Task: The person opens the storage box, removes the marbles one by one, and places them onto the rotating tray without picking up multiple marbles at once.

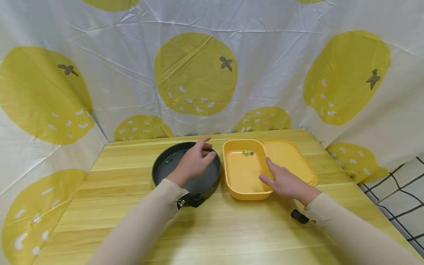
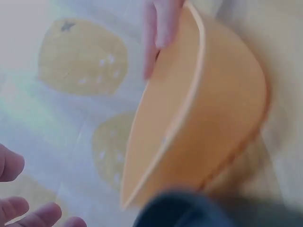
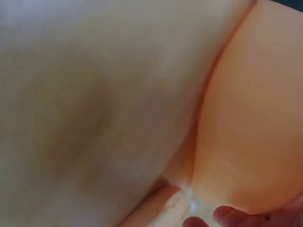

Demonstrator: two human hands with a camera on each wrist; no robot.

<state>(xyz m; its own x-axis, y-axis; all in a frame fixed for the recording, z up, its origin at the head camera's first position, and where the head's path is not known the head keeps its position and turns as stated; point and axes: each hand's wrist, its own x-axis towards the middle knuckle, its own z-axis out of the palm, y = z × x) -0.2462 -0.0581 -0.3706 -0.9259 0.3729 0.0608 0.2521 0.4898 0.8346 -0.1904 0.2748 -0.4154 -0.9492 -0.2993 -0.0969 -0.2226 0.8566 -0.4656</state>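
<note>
My left hand (image 1: 193,162) hovers over the dark round pan (image 1: 202,182), its fingers loosely bent and apart from the thumb, with nothing seen between them. Several small blue and green marbles (image 1: 170,159) lie along the pan's far left side. To the right stands a deep yellow plastic tub (image 1: 243,180), with a few yellowish and dark marbles (image 1: 247,153) near its far end. My right hand (image 1: 283,180) holds the tub's right wall, thumb over the rim. In the left wrist view the tub (image 2: 232,99) looks orange; in the right wrist view its outer wall (image 3: 251,118) fills the right side.
A flat yellow lid (image 1: 288,158) lies on the wooden table (image 1: 112,191) just right of the tub. The pan's short black handle (image 1: 195,200) points toward me. A curtain with yellow fruit prints (image 1: 195,73) hangs behind, and a black wire grid (image 1: 404,198) stands at the right.
</note>
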